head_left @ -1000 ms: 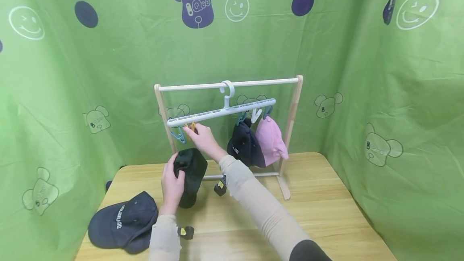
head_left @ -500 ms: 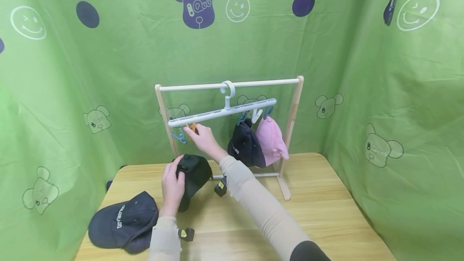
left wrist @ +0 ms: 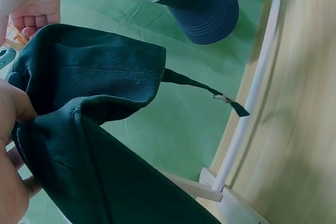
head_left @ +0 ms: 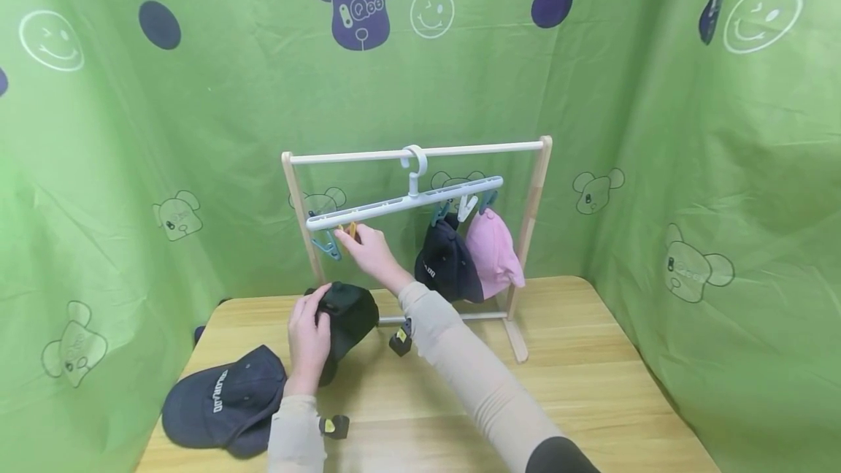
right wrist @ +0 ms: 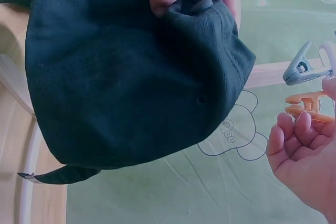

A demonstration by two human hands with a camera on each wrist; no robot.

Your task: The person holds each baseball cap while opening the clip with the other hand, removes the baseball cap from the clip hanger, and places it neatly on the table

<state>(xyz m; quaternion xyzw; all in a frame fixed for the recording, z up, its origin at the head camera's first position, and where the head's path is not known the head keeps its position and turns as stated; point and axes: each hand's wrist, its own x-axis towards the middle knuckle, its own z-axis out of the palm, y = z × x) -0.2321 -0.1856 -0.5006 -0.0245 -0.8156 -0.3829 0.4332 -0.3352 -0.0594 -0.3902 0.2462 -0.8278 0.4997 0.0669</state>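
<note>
My left hand grips a dark green baseball cap by its crown, thumb and fingers pinching the fabric. Its back strap with a small metal buckle dangles loose in the left wrist view. Up at the left end of a white hanger, my right hand pinches an orange clip. Next to that clip hangs a blue clip, with nothing in it. The green cap is below these two clips, apart from them. From the hanger's right half hang a navy cap and a pink cap, held by dark teal clips.
The hanger hooks over the top bar of a wooden rack on the wooden table. A white clip hangs between the capped ones. Another navy cap lies at the table's left. Green printed curtain surrounds the table.
The green cap has dropped lower and turned in my left hand, from hanging lengthwise to slanting sideways. My right hand stays at the orange clip.
</note>
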